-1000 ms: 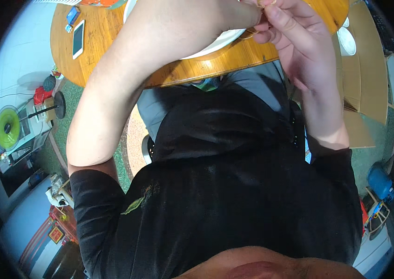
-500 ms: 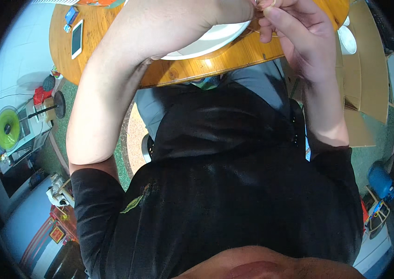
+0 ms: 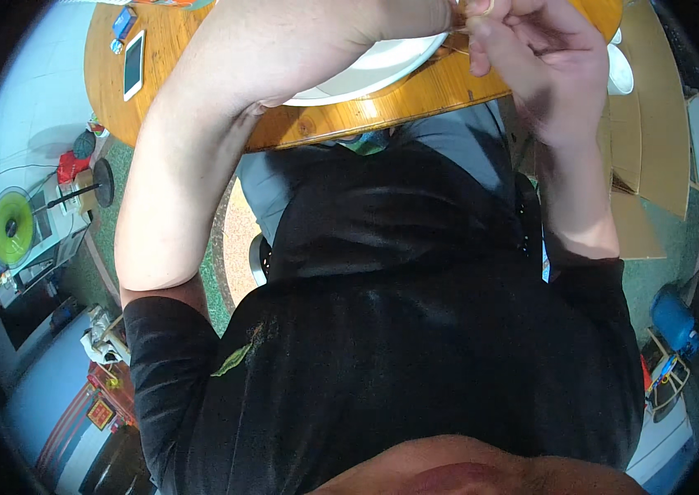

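At the top edge my left hand (image 3: 399,18) reaches over a white round dish (image 3: 374,76) on the wooden table (image 3: 308,128). Its fingers are mostly cut off by the picture's edge; the part that shows is closed against the fingertips of my right hand (image 3: 543,62). The right hand is in a pinch, thumb and fingers pressed together. Something small and pale sits where the two hands meet, too small and blurred to name. Thin strands (image 3: 457,51) show beside the dish, under the fingers. The dish's contents are hidden by my left forearm.
A white phone (image 3: 133,66) and a small blue box (image 3: 124,23) lie on the table's left. To the right are flattened cardboard (image 3: 655,124) and a white bowl (image 3: 619,73). A green-bladed fan (image 3: 13,227) stands at far left, a blue water jug (image 3: 673,318) at far right.
My right hand has shifted slightly right, its fingertips staying near the left hand. The left hand has barely moved. The whole view has shifted a little.
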A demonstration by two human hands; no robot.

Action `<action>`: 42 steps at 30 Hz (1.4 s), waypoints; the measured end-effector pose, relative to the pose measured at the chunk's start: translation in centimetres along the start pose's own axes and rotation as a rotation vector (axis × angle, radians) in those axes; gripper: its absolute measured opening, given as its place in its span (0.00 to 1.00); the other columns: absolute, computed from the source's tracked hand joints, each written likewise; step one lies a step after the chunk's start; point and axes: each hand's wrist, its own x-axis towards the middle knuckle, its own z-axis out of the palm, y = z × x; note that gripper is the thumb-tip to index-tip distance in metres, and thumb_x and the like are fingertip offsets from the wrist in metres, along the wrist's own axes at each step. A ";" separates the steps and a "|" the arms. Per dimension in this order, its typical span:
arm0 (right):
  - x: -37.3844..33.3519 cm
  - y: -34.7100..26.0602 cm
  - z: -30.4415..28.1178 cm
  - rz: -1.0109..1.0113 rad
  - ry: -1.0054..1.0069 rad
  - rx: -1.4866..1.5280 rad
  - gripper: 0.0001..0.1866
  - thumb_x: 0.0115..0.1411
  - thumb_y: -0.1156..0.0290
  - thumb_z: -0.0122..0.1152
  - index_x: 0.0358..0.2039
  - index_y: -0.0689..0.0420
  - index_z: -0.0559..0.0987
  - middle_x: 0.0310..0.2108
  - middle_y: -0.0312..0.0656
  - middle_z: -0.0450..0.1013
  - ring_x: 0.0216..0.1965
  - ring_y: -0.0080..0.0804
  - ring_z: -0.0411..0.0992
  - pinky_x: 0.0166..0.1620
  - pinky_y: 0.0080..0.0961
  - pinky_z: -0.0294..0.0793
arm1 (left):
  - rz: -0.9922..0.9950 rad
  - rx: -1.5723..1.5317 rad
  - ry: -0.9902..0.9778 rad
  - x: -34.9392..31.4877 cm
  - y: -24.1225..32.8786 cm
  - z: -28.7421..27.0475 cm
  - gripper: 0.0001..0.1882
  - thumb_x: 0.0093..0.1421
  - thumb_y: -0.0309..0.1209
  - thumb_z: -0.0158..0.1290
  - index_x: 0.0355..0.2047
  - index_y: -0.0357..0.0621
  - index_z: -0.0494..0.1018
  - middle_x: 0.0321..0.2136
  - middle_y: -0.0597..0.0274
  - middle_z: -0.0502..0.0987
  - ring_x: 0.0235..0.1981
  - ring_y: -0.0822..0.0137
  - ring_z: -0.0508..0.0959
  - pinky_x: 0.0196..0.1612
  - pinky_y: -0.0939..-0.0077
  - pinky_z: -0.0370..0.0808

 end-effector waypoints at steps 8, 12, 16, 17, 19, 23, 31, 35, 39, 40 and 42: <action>-0.4 -0.9 1.0 0.013 0.212 -0.377 0.09 0.54 0.87 0.69 0.34 0.62 0.79 0.30 0.28 0.74 0.29 0.08 0.67 0.34 0.07 0.66 | 0.011 0.381 0.218 -0.9 1.0 2.1 0.17 0.54 0.10 0.58 0.35 0.43 0.65 0.31 0.63 0.79 0.35 0.76 0.80 0.40 0.82 0.76; 0.0 0.0 2.6 -0.052 0.197 -0.475 0.09 0.53 0.86 0.70 0.33 0.62 0.79 0.30 0.30 0.75 0.28 0.11 0.68 0.33 0.10 0.67 | 0.139 0.356 0.192 -1.4 -0.1 1.9 0.18 0.55 0.13 0.61 0.35 0.45 0.64 0.30 0.64 0.78 0.34 0.76 0.79 0.39 0.82 0.76; 0.8 1.1 3.2 -0.886 0.205 -0.358 0.09 0.54 0.83 0.70 0.33 0.61 0.78 0.29 0.35 0.75 0.28 0.19 0.71 0.33 0.17 0.70 | 0.424 0.141 0.080 -1.1 -2.8 0.6 0.17 0.56 0.15 0.63 0.35 0.44 0.65 0.33 0.64 0.78 0.35 0.77 0.79 0.40 0.82 0.76; -0.4 -0.9 2.4 -0.738 0.143 -1.060 0.08 0.55 0.83 0.69 0.33 0.61 0.77 0.29 0.38 0.75 0.28 0.22 0.72 0.34 0.19 0.71 | 0.698 -0.023 -0.078 -1.2 -3.4 0.3 0.17 0.57 0.16 0.63 0.36 0.43 0.66 0.34 0.63 0.78 0.36 0.77 0.79 0.41 0.82 0.76; 0.6 2.6 -1.5 -0.951 0.150 -1.009 0.10 0.56 0.82 0.70 0.38 0.62 0.80 0.33 0.41 0.79 0.30 0.24 0.75 0.34 0.19 0.74 | 0.428 0.116 -0.008 -1.8 -1.2 1.6 0.16 0.58 0.15 0.63 0.37 0.42 0.67 0.34 0.63 0.78 0.37 0.77 0.79 0.42 0.82 0.76; -0.5 4.2 -1.1 -0.984 0.175 -0.872 0.16 0.52 0.85 0.73 0.41 0.63 0.81 0.37 0.46 0.82 0.36 0.33 0.81 0.40 0.22 0.80 | 0.704 -0.054 -0.211 -0.6 -3.5 0.5 0.12 0.62 0.14 0.60 0.41 0.39 0.71 0.36 0.64 0.79 0.39 0.77 0.80 0.46 0.81 0.78; 0.4 4.6 -1.4 -1.096 0.187 -0.955 0.14 0.53 0.82 0.75 0.40 0.62 0.82 0.39 0.43 0.81 0.35 0.33 0.81 0.39 0.22 0.80 | 0.012 0.194 0.077 -2.1 0.0 1.6 0.10 0.66 0.18 0.58 0.47 0.31 0.77 0.40 0.58 0.83 0.42 0.73 0.83 0.49 0.80 0.81; 0.2 3.5 -1.5 -1.080 0.093 -1.056 0.15 0.53 0.81 0.76 0.41 0.60 0.83 0.40 0.40 0.80 0.37 0.34 0.80 0.41 0.23 0.80 | -0.067 0.300 0.119 -1.9 1.2 1.8 0.08 0.66 0.20 0.59 0.44 0.28 0.79 0.38 0.55 0.84 0.40 0.72 0.84 0.46 0.80 0.82; -0.2 3.2 -1.7 -1.067 0.095 -1.023 0.15 0.53 0.80 0.76 0.41 0.58 0.84 0.41 0.39 0.80 0.38 0.34 0.80 0.43 0.24 0.79 | -0.081 0.331 0.100 -1.8 1.8 1.8 0.07 0.66 0.21 0.59 0.42 0.28 0.79 0.37 0.56 0.84 0.39 0.72 0.84 0.45 0.80 0.82; -0.3 3.0 -1.9 -1.033 0.050 -1.037 0.14 0.53 0.80 0.76 0.41 0.57 0.85 0.42 0.39 0.80 0.38 0.34 0.80 0.43 0.24 0.79 | -0.095 0.326 0.093 -1.8 1.9 1.8 0.07 0.66 0.21 0.60 0.42 0.28 0.79 0.37 0.56 0.84 0.39 0.72 0.84 0.44 0.80 0.82; -0.3 2.7 -2.3 -0.999 0.009 -1.058 0.14 0.53 0.80 0.76 0.41 0.57 0.85 0.42 0.39 0.80 0.39 0.34 0.80 0.43 0.24 0.79 | -0.104 0.319 0.078 -1.7 2.0 1.6 0.07 0.66 0.22 0.60 0.42 0.29 0.79 0.37 0.56 0.85 0.39 0.73 0.84 0.43 0.81 0.82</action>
